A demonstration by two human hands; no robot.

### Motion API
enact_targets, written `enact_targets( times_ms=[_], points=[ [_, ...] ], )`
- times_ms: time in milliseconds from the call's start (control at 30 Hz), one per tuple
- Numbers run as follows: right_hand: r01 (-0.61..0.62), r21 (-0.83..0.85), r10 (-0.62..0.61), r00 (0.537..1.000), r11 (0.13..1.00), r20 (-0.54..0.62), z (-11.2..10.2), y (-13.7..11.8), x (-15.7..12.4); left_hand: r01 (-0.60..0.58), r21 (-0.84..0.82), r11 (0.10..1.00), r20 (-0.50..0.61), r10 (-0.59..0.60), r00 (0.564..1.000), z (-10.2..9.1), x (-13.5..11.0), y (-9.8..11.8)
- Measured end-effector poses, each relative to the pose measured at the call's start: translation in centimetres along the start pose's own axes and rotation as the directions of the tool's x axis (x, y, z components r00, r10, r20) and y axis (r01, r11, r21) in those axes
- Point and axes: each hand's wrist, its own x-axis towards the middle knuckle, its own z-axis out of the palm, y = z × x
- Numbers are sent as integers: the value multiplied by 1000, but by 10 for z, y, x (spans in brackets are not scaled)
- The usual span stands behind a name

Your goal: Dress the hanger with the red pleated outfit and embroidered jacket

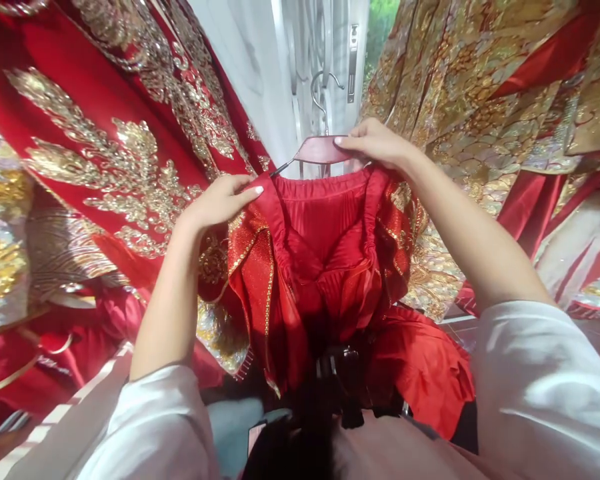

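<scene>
In front of me a red dress (325,233) with an elastic gathered neckline and gold-beaded trim hangs on a clothes hanger (321,150). The hanger has a pinkish flat middle and a metal hook that points up. My left hand (225,200) is closed on the dress's left shoulder, thumb on top, near the hanger's arm. My right hand (377,143) pinches the hanger at the right of its middle, by the other shoulder. The fingers under the cloth are partly hidden. The lower part of the dress falls into dark shadow.
A red garment with gold beaded leaves (145,167) hangs close on the left. Gold patterned garments (460,87) with red strips hang on the right. White hanging loops or rails and a door edge with a metal latch plate (351,63) stand behind. Red fabric (430,360) bunches below right.
</scene>
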Motion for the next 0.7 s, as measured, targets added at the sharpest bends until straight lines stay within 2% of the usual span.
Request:
enact_targets(
  times_ms=[100,267,367,467,600,700],
  points=[
    [-21,20,20,999,1000,35,6,-4,4,-68,-14,998,-64,67,996,6,4,-6],
    [0,15,0,1000,1000,-1,6,0,6,-116,17,993,-171,117,978,14,8,-10],
    [21,5,-21,1000,1000,-13,6,2,9,-126,75,989,-198,139,970,12,15,-2],
    [30,-26,-31,1000,999,-5,6,3,11,-128,116,985,-192,149,970,10,29,15],
    [93,-181,-99,995,979,-26,4,2,10,-118,82,990,-232,134,963,20,43,33],
    [168,-362,-191,981,917,-30,-4,2,3,-137,48,989,-305,145,941,36,36,30]
  ],
)
